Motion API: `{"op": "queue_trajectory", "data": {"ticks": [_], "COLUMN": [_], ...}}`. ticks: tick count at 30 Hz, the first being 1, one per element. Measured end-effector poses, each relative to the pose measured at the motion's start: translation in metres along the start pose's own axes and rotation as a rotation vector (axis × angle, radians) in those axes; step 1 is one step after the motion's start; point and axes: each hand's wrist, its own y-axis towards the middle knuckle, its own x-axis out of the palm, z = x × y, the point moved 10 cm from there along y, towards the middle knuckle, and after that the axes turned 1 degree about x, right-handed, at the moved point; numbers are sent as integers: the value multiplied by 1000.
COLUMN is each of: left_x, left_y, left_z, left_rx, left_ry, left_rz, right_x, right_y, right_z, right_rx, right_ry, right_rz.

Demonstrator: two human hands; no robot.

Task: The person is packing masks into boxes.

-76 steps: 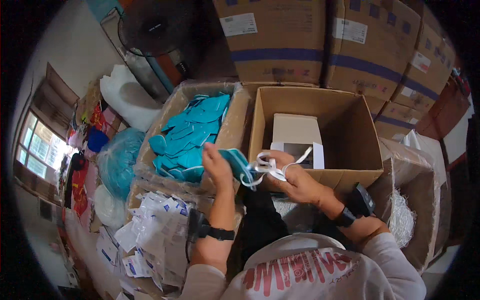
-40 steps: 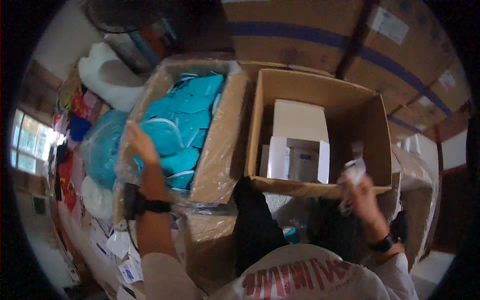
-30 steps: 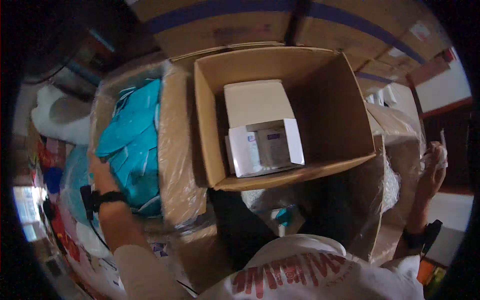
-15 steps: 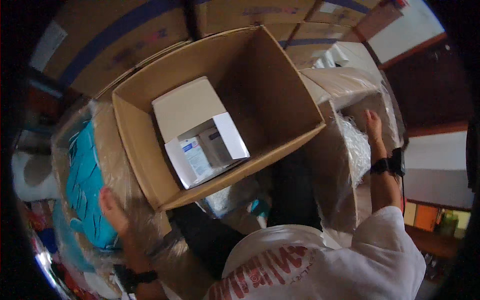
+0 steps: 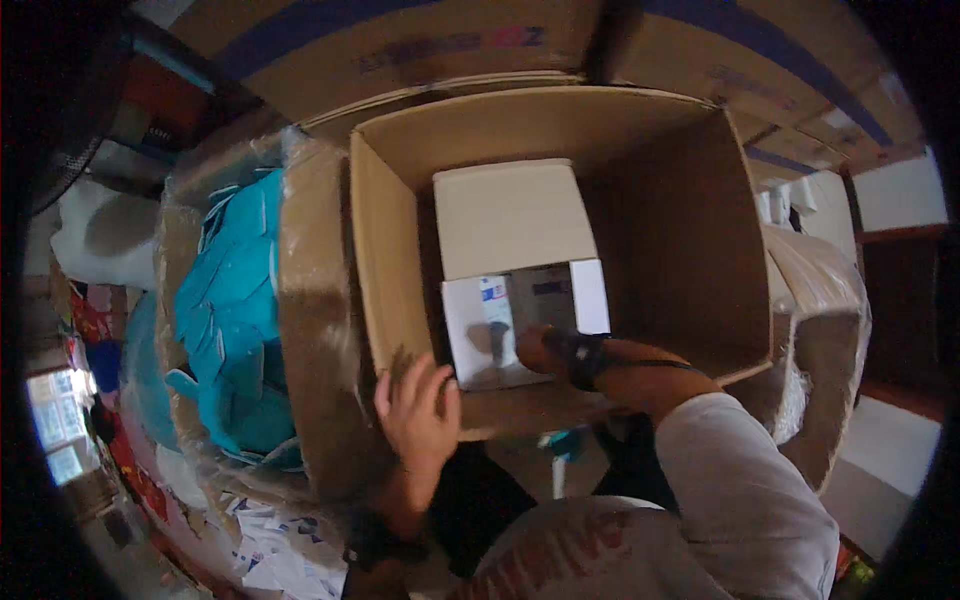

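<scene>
Stacked cartons: we see big brown boxes with blue bands (image 5: 560,50) along the upper edge of the frame.
Deep carton: at the centre stands an uncovered brown carton (image 5: 680,220), its near rim tilting slightly.
Plastic-wrapped carton: left of centre, another carton (image 5: 320,230) holds a heap of teal mask shells (image 5: 235,310) with pale edges.
White box: inside the deep carton, toward its near left, we find a small white cardboard box (image 5: 515,215), its plain lid folded back toward the top of the frame. We judge it light and of thin, fairly stiff card that would crease if squeezed; the side walls seem a better hold than the loose lid.
Packets: in the white box sit pale printed packets (image 5: 497,300); we take them to be light and perhaps slick-faced, best pinched by an upper edge.
Left hand: at lower centre-left, the left hand (image 5: 420,415) is spread, fingers apart and gripping nothing, at the deep carton's near left corner; we cannot tell whether it touches.
Right hand: the right hand (image 5: 537,352) reaches into the white box over the packets; its fingertips are obscured, so we cannot tell how far they part or whether they hold anything.
</scene>
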Motion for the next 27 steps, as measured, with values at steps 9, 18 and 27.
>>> {"op": "queue_trajectory", "data": {"ticks": [9, 18, 27], "left_x": [11, 10, 7], "left_y": [5, 5, 1], "left_z": [-19, -37, -45], "left_rx": [-65, -74, -77], "left_ry": [-79, -91, -148], "left_rz": [-65, -77, -37], "right_x": [10, 7, 3], "right_y": [66, 67, 61], "right_z": [55, 69, 74], "right_rx": [-8, 21, 30], "right_ry": [-33, -43, -50], "right_rz": [37, 40, 44]}}
